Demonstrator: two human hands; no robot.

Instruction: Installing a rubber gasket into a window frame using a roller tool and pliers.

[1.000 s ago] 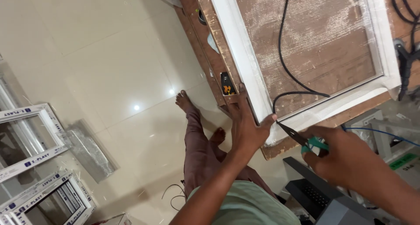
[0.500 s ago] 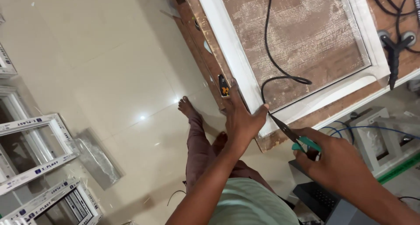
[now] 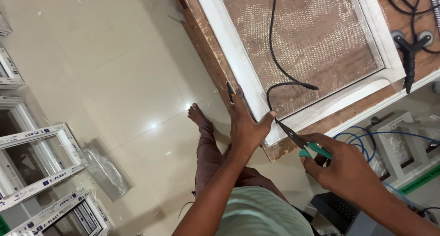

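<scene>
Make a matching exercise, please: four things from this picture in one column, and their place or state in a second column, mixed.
1. left hand
2. pliers
3. black cord
4. white frame

a. lies on the wooden table
b. held in the right hand
c. presses on the frame's corner
d. runs across the mesh

Pairs: 1-c, 2-b, 3-d, 4-a

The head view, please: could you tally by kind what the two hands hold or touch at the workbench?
Needle-nose pliers, green-handled, in right hand: 1
White window frame, under left hand: 1
Black cord across mesh: 1
Total: 3
</scene>
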